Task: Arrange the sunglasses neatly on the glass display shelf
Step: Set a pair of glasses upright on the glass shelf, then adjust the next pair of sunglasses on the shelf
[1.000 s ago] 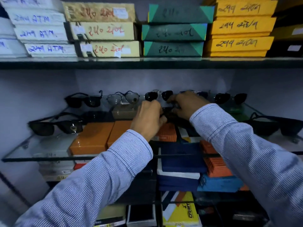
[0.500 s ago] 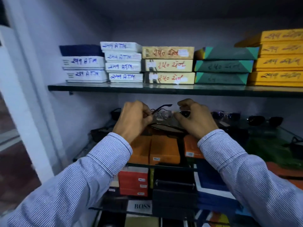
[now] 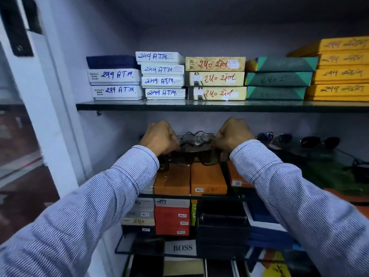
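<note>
My left hand (image 3: 159,137) and my right hand (image 3: 231,134) each grip one end of a dark pair of sunglasses (image 3: 199,154), held level just above the glass display shelf (image 3: 219,196). Behind it, a thin-rimmed pair (image 3: 196,136) with pale lenses stands near the back wall. Further right along the back of the shelf stand a bluish-lensed pair (image 3: 275,137) and a black pair (image 3: 319,141). My hands and sleeves hide the pairs at the left end of the shelf.
Orange boxes (image 3: 189,179) lie on the shelf under my hands. The shelf above (image 3: 179,106) carries stacks of labelled white, beige, green and yellow boxes. Lower shelves hold red, black and blue boxes (image 3: 171,220). A white door frame (image 3: 50,120) stands at the left.
The view has pulled back and tilted up. My hands have spread apart, from a close grip on one pair at the shelf's middle to holding the dark pair by both ends.
</note>
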Motion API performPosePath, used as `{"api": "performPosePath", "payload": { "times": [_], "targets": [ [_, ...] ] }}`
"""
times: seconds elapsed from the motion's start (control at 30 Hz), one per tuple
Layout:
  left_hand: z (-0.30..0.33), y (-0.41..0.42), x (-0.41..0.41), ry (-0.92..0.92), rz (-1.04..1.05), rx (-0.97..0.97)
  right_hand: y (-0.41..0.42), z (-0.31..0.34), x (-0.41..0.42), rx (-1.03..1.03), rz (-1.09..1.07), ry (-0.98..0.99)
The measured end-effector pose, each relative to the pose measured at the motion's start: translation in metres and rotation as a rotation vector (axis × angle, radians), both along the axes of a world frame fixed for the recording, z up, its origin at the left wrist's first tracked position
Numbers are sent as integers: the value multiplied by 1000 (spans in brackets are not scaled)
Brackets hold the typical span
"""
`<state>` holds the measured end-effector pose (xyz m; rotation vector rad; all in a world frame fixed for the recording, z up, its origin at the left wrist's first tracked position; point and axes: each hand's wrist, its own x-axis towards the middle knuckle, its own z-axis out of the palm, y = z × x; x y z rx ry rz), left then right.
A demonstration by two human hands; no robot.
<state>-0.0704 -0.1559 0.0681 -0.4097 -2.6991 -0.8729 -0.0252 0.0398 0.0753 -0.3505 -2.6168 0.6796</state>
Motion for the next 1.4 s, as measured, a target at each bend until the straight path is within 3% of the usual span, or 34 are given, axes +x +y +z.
{"api": "performPosePath", "payload": {
  "times": [0.37,0.87,1.17,1.27,1.4],
  "targets": [
    [-10,20,-12,0,-3,-184,28,-29,-6,-63,-62,-81],
    [-18,19,-11,37,34,-329,21,-38,-6,0,-1,-37],
    [-6,75,54,231,-185,-194,92,-29,49,93,-18,135],
    [-9,112,70,159,-285,-121,138,-19,70,186,-22,53],
    [-23,162,88,73,-406,-90,182,-21,83,343,52,-204]
  ]
}}
